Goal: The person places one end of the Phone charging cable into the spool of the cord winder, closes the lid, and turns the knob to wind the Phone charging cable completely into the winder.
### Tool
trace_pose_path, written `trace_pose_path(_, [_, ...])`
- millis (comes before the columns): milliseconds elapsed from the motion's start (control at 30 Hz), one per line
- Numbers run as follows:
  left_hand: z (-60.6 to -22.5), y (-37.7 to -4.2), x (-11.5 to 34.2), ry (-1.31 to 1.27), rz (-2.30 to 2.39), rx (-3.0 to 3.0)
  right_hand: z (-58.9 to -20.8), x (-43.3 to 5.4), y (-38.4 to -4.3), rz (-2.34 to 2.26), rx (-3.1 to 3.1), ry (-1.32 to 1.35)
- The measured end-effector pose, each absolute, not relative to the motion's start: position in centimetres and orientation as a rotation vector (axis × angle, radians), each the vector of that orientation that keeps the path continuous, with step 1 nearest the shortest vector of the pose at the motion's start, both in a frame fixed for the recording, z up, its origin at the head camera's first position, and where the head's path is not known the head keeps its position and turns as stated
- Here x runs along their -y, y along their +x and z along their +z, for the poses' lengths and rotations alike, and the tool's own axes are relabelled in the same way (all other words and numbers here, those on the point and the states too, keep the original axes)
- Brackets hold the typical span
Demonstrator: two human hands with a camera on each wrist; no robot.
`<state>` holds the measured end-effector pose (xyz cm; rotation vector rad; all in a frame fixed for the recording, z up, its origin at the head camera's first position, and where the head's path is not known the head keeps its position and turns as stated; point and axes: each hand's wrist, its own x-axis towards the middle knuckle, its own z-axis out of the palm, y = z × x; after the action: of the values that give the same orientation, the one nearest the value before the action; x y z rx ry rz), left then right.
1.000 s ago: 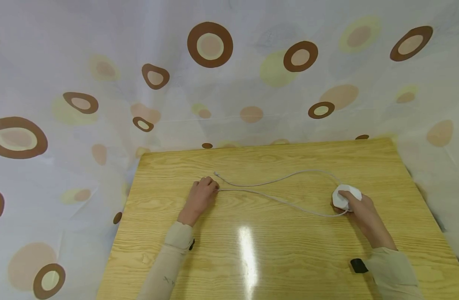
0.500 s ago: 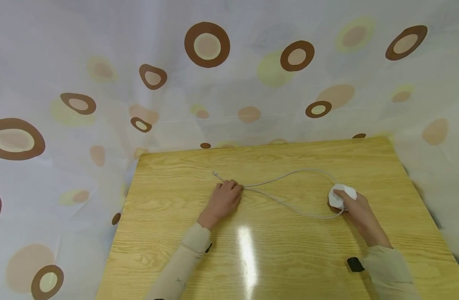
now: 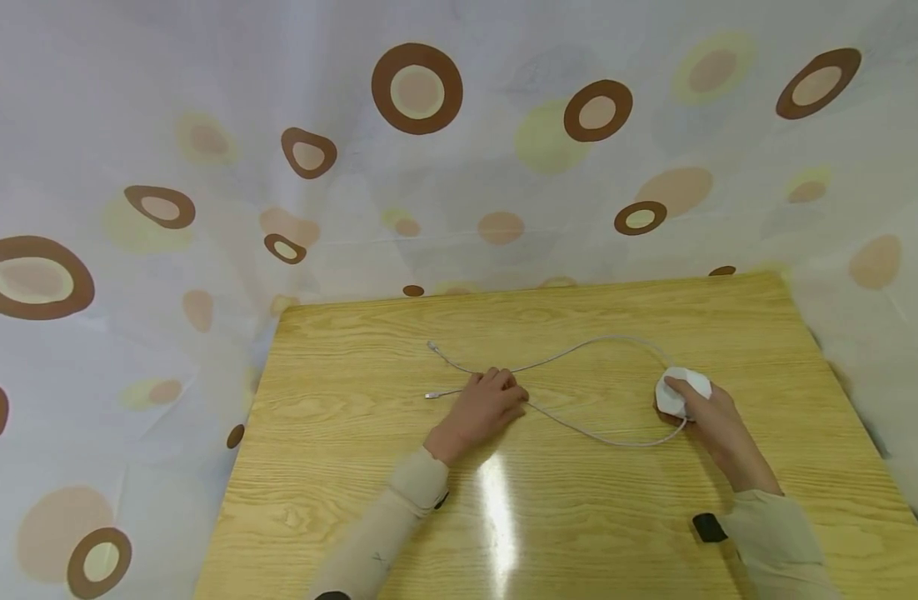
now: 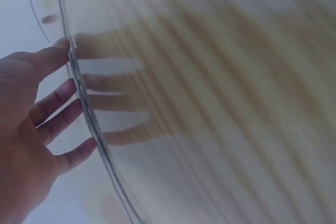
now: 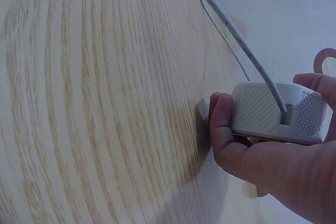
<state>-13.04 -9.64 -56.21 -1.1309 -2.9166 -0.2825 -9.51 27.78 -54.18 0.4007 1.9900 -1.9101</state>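
Note:
A white hexagonal cable case [image 3: 678, 392] with textured sides is held by my right hand [image 3: 717, 425], its thumb on top. In the right wrist view, my fingers curl round the case [image 5: 260, 111] and a cable [image 5: 239, 38] leaves a slot in its side. Two thin white strands run left across the table, ending in an upper connector [image 3: 432, 346] and a lower connector [image 3: 432, 395]. My left hand [image 3: 481, 408] lies over both strands. In the left wrist view, its spread, fairly straight fingers [image 4: 58, 111] touch the two strands [image 4: 94, 121] running side by side.
A wooden table [image 3: 579, 517] lies under both hands, with a bright light reflection in front. White sheeting [image 3: 504, 183] with brown and yellow circles rises behind and at both sides. A black wrist camera [image 3: 710, 527] sits beside the right sleeve.
My left hand has let go of the lower strand's end and moved right along the cable, leaving the lower connector uncovered. My right hand keeps holding the case with little movement.

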Motion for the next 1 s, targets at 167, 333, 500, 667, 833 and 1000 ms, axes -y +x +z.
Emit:
trace_pose_path(167, [-56.2, -12.4, 6.9, -1.296, -0.214, 2.874, -54.1, -27.7, -9.5, -1.849, -2.038, 0.404])
trace_pose_path(333, [-56.6, -11.5, 4.2, -1.427, -0.188, 2.785, -54.1, -27.7, -9.5, -1.828, -2.049, 0.402])
trace_pose_path(500, [-57.1, -10.8, 2.8, -1.464, -0.137, 2.712, -54.2, -27.7, -9.5, -1.871, -2.013, 0.395])
trace_pose_path(667, [-57.3, -10.3, 3.0, -1.453, -0.11, 2.679, -54.4, -27.8, -9.6, -1.919, -1.97, 0.405])
trace_pose_path(833, [-57.2, -9.6, 3.6, -1.489, -0.095, 2.676, -54.4, -27.7, -9.6, -1.881, -2.003, 0.423])
trace_pose_path(1000, [-57.3, -8.9, 3.7, -1.505, -0.12, 2.683, -54.3, -27.6, -9.5, -1.846, -2.035, 0.436])
